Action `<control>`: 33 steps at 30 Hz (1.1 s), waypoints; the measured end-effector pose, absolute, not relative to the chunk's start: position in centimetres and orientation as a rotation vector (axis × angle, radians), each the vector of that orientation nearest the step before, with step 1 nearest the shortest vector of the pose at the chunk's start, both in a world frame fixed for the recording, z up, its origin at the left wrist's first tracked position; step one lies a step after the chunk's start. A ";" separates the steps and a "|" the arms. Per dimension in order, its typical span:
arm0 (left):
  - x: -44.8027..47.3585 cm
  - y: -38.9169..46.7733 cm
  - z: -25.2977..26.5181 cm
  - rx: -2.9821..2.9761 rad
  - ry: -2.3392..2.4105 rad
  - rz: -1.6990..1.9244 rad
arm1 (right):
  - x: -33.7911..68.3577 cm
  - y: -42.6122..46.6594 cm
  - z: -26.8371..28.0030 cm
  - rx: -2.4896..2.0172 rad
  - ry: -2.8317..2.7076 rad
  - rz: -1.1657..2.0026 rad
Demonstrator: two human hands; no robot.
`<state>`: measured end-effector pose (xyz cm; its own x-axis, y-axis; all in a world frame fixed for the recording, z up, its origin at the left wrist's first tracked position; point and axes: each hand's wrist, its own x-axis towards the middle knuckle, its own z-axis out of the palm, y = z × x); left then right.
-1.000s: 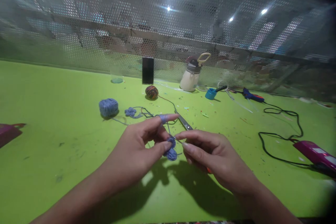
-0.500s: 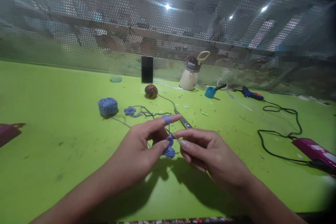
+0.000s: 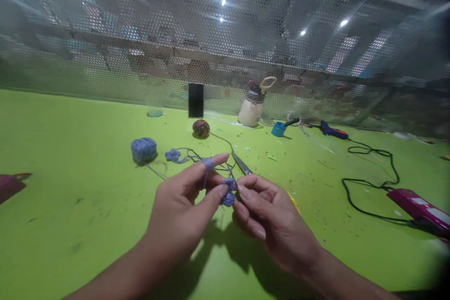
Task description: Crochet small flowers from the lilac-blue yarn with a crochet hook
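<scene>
Between thumb and fingers, my left hand (image 3: pixel 186 197) pinches a small blue crochet piece (image 3: pixel 228 198). Blue yarn is wrapped round its raised index finger and runs down to the piece. My right hand (image 3: pixel 270 211) is closed on a thin crochet hook (image 3: pixel 235 182), whose shaft is mostly hidden by the fingers and whose tip meets the top of the piece. The blue yarn ball (image 3: pixel 144 150) lies to the left, its strand leading toward my left hand. A finished-looking blue crochet flower (image 3: pixel 172 154) rests beyond that hand.
Scissors (image 3: pixel 242 164) lie just behind my hands. Farther back are a multicoloured yarn ball (image 3: pixel 201 128), a phone (image 3: pixel 196 100), a bottle (image 3: pixel 251 108) and a blue tape roll (image 3: pixel 279 129). At right, a glue gun (image 3: pixel 333 130) and a magenta power strip (image 3: pixel 418 206) trail black cable.
My right hand has turned and lowered slightly, its fingers more spread. My left index finger has tilted left, with the yarn loop farther down it. The view has shifted slightly.
</scene>
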<state>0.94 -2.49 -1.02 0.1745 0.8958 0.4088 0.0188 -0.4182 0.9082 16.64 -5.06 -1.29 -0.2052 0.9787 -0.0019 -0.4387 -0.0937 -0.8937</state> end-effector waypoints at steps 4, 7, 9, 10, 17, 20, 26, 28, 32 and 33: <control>0.2 -1.9 0.4 1.123 0.671 1.076 | 17.4 -5.1 -1.8 -0.937 -1.211 1.292; -0.2 -1.8 1.2 0.998 0.620 1.018 | 18.0 -5.1 -1.9 -1.013 -1.447 0.894; -0.3 -1.9 1.6 0.951 0.633 1.027 | 18.3 -5.1 -1.9 -1.028 -1.591 0.616; -0.3 -2.0 1.8 0.938 0.637 1.029 | 18.5 -5.2 -1.8 -1.034 -1.649 0.509; -0.7 -1.9 1.3 0.885 0.579 0.987 | 19.0 -5.5 -0.7 -0.968 -1.835 0.211; -0.8 -1.7 0.7 0.889 0.552 0.973 | 19.1 -5.5 -0.5 -0.944 -1.871 0.192; -0.7 -1.8 0.7 0.932 0.572 0.979 | 19.1 -5.6 -0.4 -0.978 -1.883 0.180; -0.6 -2.0 0.9 0.945 0.594 0.977 | 19.1 -5.7 -0.5 -1.003 -1.904 0.168; -0.7 -2.2 1.3 0.925 0.648 0.946 | 19.5 -5.9 -0.5 -1.009 -1.954 0.134; -0.8 -2.1 1.3 0.922 0.646 0.943 | 19.7 -5.9 -0.5 -1.007 -1.956 0.128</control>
